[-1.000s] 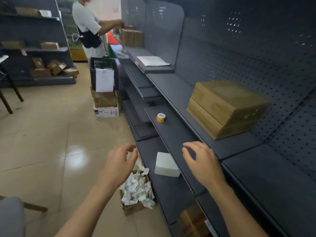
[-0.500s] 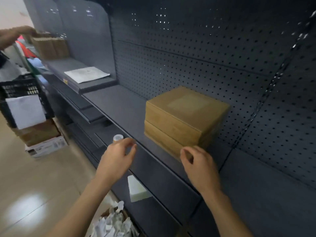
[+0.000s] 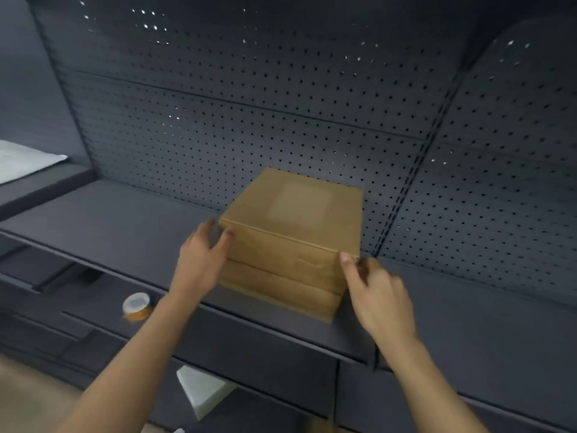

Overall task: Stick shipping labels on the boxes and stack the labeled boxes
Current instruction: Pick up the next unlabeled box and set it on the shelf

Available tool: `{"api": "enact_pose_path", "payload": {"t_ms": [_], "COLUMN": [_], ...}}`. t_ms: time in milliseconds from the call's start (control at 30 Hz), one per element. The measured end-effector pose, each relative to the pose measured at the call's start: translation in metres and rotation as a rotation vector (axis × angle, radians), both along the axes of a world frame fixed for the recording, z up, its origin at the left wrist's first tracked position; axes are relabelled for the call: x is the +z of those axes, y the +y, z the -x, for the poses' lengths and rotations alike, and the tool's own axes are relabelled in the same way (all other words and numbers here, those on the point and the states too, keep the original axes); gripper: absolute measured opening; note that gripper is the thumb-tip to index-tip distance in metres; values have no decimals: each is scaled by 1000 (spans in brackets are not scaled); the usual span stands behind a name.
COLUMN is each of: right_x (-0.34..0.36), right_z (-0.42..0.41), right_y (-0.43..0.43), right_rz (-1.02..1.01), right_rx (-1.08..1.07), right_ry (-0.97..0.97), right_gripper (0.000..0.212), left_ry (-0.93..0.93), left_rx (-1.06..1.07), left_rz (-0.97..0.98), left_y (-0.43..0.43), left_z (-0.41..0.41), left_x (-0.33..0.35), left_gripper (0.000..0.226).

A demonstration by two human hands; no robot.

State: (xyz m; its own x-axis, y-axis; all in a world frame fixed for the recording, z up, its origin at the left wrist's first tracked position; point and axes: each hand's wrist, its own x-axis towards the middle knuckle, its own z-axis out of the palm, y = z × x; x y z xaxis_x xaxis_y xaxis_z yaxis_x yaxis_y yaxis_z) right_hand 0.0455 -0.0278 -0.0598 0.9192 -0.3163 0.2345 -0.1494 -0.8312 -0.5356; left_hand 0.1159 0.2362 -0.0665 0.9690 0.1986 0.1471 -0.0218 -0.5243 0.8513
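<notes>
A brown cardboard top box (image 3: pixel 299 207) sits on a matching bottom box (image 3: pixel 274 289) on the dark grey metal shelf (image 3: pixel 125 220). The left hand (image 3: pixel 199 260) grips its near left corner. The right hand (image 3: pixel 377 295) has its thumb on the near right corner, grasp unclear.

On the upper shelf (image 3: pixel 109 220) the two stacked boxes (image 3: pixel 281 248) stand with their rear close to the pegboard wall (image 3: pixel 249 120), perhaps touching it, so no way shows round behind them. The shelf is bare to their left and right, and the space above the top box is open. The left hand (image 3: pixel 199 264) clasps the stack's left front corner and the right hand (image 3: pixel 377 295) sits at its right front corner, while lower down a tape roll (image 3: pixel 136 306) and a white block (image 3: pixel 203 390) lie well apart.
</notes>
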Motion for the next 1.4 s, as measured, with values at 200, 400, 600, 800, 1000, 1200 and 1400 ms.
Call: {"api": "enact_pose_path", "payload": {"t_ms": [200,400,600,800,1000,1200,1400], "right_x": [5,3,-4,-6,1,2,-5], "right_z": [-16,-19,-19,4,43,96,156], "right_y": [18,23,20,-11,-64,-142,-240], "right_rz": [-220,-483,-762,-788,-782,-750,-748], "right_rx": [-16,-31,-98,-139,-192,-218,-248], "right_ry": [3,-13,-99,-172,-249,-287,-326], "right_gripper": [60,34,29,24,11,10,23], "left_ry": [59,48,34,-13,-7,-61,-46], "left_rx": [-84,-130,-109,-148,-160,-270,-356], "left_rz": [189,271,297,300,279,261,243], "left_y": [2,-1,-13,-49,-109,-190,-288], "left_z": [-29,-35,-24,5,36,77,125], "left_x": [6,1,-3,2,8,14,8], "left_gripper": [64,55,52,30,35,43,62]}}
